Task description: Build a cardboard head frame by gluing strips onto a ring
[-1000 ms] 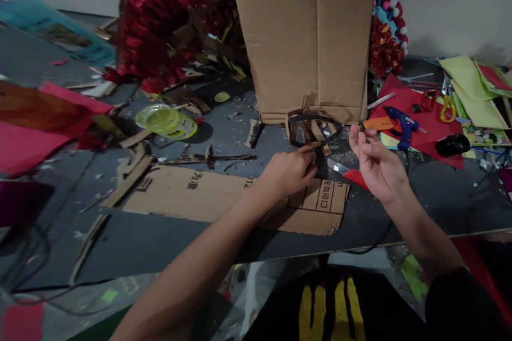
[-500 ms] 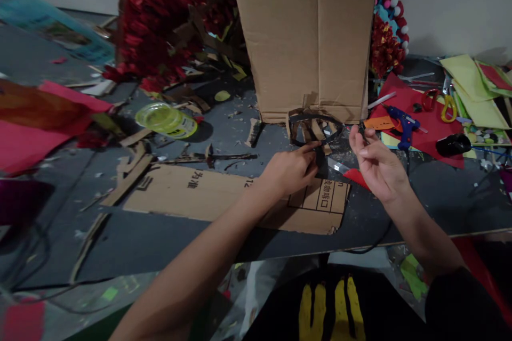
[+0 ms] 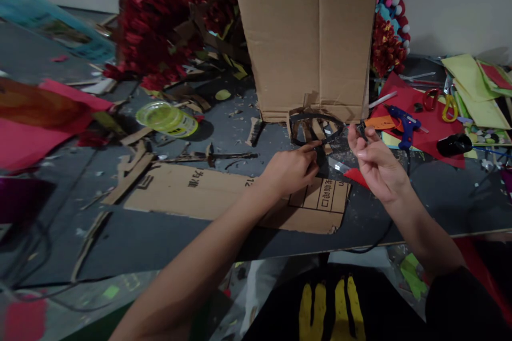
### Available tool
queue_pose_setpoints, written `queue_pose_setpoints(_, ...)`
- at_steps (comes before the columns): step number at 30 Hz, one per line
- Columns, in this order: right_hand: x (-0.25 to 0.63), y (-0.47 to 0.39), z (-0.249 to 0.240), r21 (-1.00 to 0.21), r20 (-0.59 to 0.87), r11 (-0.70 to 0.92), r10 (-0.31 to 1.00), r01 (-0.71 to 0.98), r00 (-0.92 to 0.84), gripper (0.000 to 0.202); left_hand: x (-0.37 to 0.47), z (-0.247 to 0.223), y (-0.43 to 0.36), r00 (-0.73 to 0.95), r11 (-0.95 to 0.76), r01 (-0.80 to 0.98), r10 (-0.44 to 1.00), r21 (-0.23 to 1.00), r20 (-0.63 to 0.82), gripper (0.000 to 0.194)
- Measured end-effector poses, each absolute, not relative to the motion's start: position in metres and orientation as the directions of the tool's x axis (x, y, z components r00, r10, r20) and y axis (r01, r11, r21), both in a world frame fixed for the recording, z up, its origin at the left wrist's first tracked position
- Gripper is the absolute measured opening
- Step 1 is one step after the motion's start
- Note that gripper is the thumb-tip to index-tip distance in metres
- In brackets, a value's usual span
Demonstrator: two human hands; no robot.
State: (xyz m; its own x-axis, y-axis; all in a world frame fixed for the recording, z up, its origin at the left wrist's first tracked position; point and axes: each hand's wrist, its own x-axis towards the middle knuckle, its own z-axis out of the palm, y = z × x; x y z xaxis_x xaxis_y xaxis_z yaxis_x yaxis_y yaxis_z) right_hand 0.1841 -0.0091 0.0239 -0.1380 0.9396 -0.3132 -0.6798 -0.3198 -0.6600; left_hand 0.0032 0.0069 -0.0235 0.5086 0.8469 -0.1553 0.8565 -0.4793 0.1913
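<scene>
Head view, and we're right at the dark hoop point(image 3: 320, 116); it sits on the worktable point(image 3: 168, 242), just in front of the tall cardboard panel point(image 3: 312, 37), with cardboard scraps showing through it; our left hand point(image 3: 288, 170) lies palm down, half closed, index finger stretched to the near rim, and we can't tell whether the thumb has any grip; if that finger presses unevenly, we judge, the hoop could tip or skid on the debris!

Our right hand point(image 3: 378, 165) is half open, palm up, fingers loosely curled; whether something small sits at the fingertips we can't tell; between the hands lies the red-handled cutter point(image 3: 357, 177), its blade towards the left fingers, so a careless sweep could mean a nick; farther right, the blue glue gun point(image 3: 407, 128) rests on red paper point(image 3: 436, 141), its cord point(image 3: 408, 160) close by our right forearm; one snag could drag it, and a hot nozzle, if it's hot, could burn!
</scene>
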Motion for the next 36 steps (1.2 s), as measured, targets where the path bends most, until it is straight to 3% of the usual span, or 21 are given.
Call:
queue_pose_setpoints(5,0.185,-0.008,0.026,-0.621,-0.284,-0.307,0.946,-0.721,-0.159,0.038,0.003,-0.024,0.007,0.500,-0.474,0.863,0.851,0.176,-0.161,0.033)
queue_pose_setpoints(11,0.193,-0.005,0.030,-0.463,-0.289,-0.306,0.939,-0.832,-0.184,0.022,0.003,-0.023,0.006,0.492,-0.470,0.869,0.855,0.156,-0.165,0.032)
queue_pose_setpoints(16,0.196,-0.003,0.031,-0.362,-0.331,-0.342,0.917,-0.867,-0.223,0.029,0.003,-0.023,0.006,0.496,-0.474,0.867,0.852,0.154,-0.169,0.032)
queue_pose_setpoints(28,0.192,-0.002,0.026,-0.453,-0.306,-0.287,0.939,-0.844,-0.155,0.033,0.001,-0.027,0.006,0.504,-0.486,0.862,0.851,0.145,-0.147,0.032)
queue_pose_setpoints(36,0.186,0.007,0.020,-0.468,-0.521,-0.289,0.854,-0.835,-0.004,0.034,0.003,-0.025,0.007,0.504,-0.491,0.863,0.848,0.116,-0.161,0.034)
